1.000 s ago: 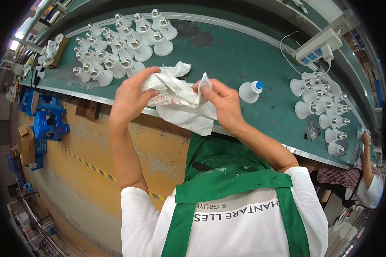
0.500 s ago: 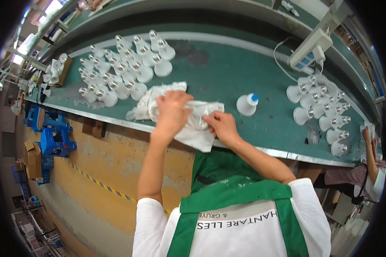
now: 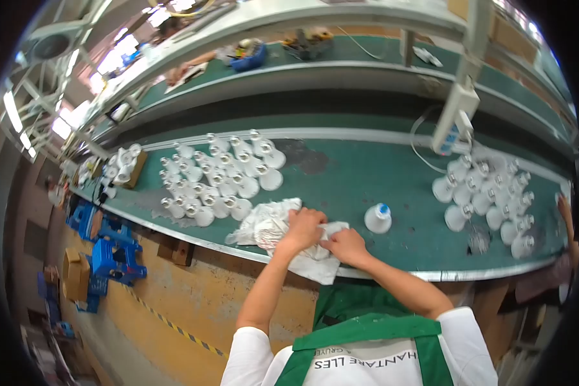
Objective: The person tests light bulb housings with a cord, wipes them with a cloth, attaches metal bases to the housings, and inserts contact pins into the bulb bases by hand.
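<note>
A crumpled white cloth (image 3: 269, 222) lies at the front edge of the green bench. My left hand (image 3: 306, 228) is closed on the cloth's middle, fingers bent down into the folds. Just right of it, my right hand (image 3: 346, 246) grips the cloth's right part between thumb and fingers. The folds hide whether anything is inside the cloth. To the right of my hands stands a white bottle-shaped thing (image 3: 378, 220) with a blue top. Many white light bulbs (image 3: 219, 177) with metal screw bases pointing up stand left of the cloth.
A second group of bulbs (image 3: 489, 193) stands on the right of the bench (image 3: 341, 167). Behind it, a power strip (image 3: 457, 119) hangs on a post. Blue stools (image 3: 117, 260) are on the floor at left. Another person's arm (image 3: 567, 219) shows at far right.
The view has tilted up, so the bench sits lower and the shelf behind it shows more. My left hand has come down closer to my right hand. Both stay at the cloth.
</note>
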The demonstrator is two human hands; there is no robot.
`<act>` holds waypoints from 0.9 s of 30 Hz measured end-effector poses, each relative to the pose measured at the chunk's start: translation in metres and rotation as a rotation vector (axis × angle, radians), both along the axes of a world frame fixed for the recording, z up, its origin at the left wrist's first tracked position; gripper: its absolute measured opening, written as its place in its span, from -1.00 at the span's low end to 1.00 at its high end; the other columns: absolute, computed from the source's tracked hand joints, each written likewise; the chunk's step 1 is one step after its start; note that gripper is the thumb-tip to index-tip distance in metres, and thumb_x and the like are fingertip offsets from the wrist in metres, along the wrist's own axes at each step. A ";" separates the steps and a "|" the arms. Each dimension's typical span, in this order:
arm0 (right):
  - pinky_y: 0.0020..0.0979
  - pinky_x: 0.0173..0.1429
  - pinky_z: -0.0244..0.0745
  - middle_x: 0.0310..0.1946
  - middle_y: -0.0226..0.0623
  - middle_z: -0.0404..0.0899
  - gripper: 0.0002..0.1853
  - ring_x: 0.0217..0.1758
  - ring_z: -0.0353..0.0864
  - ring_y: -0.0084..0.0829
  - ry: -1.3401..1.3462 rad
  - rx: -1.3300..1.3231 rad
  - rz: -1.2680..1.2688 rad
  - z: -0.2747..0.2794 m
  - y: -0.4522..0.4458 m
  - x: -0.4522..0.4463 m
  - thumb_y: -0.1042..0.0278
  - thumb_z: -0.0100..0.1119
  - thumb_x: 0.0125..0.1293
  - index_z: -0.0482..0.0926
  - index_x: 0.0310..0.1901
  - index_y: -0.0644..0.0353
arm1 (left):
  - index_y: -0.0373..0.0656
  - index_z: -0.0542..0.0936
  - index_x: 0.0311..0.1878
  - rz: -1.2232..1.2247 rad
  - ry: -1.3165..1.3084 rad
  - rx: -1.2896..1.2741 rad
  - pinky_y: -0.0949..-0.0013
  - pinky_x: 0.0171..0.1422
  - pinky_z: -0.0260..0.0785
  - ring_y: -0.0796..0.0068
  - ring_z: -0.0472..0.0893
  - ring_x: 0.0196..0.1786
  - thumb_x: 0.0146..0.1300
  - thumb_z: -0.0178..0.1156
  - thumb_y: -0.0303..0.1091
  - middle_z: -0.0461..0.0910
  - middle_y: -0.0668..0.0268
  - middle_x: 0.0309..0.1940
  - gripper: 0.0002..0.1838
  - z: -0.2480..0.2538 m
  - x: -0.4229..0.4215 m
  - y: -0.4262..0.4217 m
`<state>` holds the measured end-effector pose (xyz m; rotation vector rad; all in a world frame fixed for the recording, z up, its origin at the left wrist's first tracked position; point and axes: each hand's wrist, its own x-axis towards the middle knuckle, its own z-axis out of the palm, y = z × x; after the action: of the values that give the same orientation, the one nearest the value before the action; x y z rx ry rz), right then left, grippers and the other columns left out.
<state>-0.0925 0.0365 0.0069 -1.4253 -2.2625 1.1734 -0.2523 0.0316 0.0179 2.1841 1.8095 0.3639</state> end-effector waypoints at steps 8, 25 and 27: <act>-0.12 -0.27 0.50 -0.45 -0.06 0.61 -0.66 -0.34 0.62 -0.05 -0.093 0.180 0.050 -0.002 -0.004 -0.005 0.06 0.17 0.10 0.63 -0.47 0.23 | -0.11 0.59 -0.32 0.038 -0.300 0.107 0.18 -0.12 0.18 0.27 0.52 -0.23 0.00 0.18 -0.51 0.57 0.30 -0.42 -0.86 0.004 0.001 -0.011; -0.19 -0.51 0.39 -0.66 -0.22 0.48 -0.64 -0.57 0.52 -0.14 0.127 0.567 0.148 0.031 -0.027 0.155 0.16 0.16 0.17 0.46 -0.66 0.20 | -0.18 0.47 0.07 0.153 0.048 0.488 0.09 0.23 0.04 0.14 0.36 0.14 0.00 0.15 -0.59 0.41 0.12 0.05 -0.53 0.039 0.071 -0.072; -0.17 -0.50 0.41 -0.64 -0.21 0.50 -0.66 -0.56 0.54 -0.12 0.118 0.535 0.035 0.023 -0.032 0.188 0.15 0.15 0.17 0.49 -0.63 0.20 | -0.20 0.46 0.09 0.160 -0.155 0.544 0.11 0.25 0.07 0.13 0.36 0.14 0.00 0.19 -0.57 0.40 0.10 0.08 -0.51 0.040 0.093 -0.069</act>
<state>0.0958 0.0046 0.0301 -1.0799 -2.2848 0.5685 -0.1591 -0.0369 0.0578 2.2499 1.9698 1.1445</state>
